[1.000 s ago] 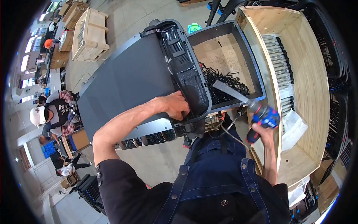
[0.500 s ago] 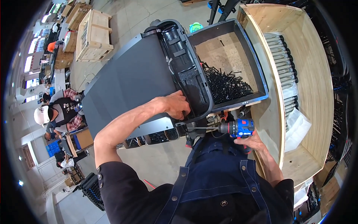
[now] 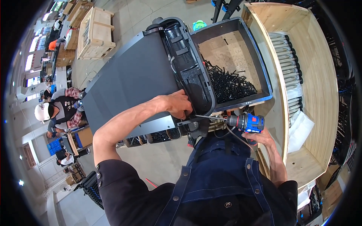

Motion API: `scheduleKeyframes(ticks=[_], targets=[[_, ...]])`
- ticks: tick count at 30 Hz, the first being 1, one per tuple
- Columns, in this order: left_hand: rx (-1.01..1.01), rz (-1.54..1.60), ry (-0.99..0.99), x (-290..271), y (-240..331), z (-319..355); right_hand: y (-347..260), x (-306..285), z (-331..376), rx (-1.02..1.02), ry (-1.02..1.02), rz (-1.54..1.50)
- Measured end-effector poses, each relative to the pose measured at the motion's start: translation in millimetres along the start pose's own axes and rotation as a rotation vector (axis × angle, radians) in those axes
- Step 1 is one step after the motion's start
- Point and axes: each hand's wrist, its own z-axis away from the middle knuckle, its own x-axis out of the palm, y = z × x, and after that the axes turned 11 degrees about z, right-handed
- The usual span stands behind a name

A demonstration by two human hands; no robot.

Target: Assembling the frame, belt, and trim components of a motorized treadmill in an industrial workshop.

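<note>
In my right hand [image 3: 264, 138] is a blue and black cordless drill [image 3: 252, 123], gripped by its handle. Its long thin driver bit [image 3: 211, 117] points left, with the tip at the near corner of a treadmill base [image 3: 130, 75]. My left hand [image 3: 178, 105] rests on that corner, where the black belt meets the uncovered motor bay [image 3: 188, 64]. Its fingers are curled downward, and whatever they hold is hidden beneath them. A cable loops below the drill.
A grey bin [image 3: 268, 84] with a heap of black bolts [image 3: 230, 83] adjoins the motor bay. To the right stands a wooden crate [image 3: 320, 113] holding metal cylinders [image 3: 284, 62]. Another crate [image 3: 96, 34] and a person in a white cap [image 3: 62, 109] are at left.
The drill in my right hand has moved right and a little away from me, and its bit has tilted, tip toward the corner. My left hand stays nearly in place.
</note>
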Motion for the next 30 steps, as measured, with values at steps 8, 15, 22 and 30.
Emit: scheduleKeyframes(ticks=[8,15,22,30], targets=[[0.053,-0.028,0.030,5.5,-9.8,-2.6,-47.9,-14.7,-22.2,0.236,-0.146,-0.164],[0.058,0.010,0.055,6.1,-14.1,0.2,-65.5,-17.0,-30.5,0.144,-0.122,-0.006],[0.111,0.030,0.149,5.2,-10.0,6.9,-83.2,-22.7,-40.2,0.102,-0.148,0.033],[0.105,0.395,0.352,5.6,5.8,30.6,-97.0,-23.5,-56.7,0.131,-0.205,0.078]])
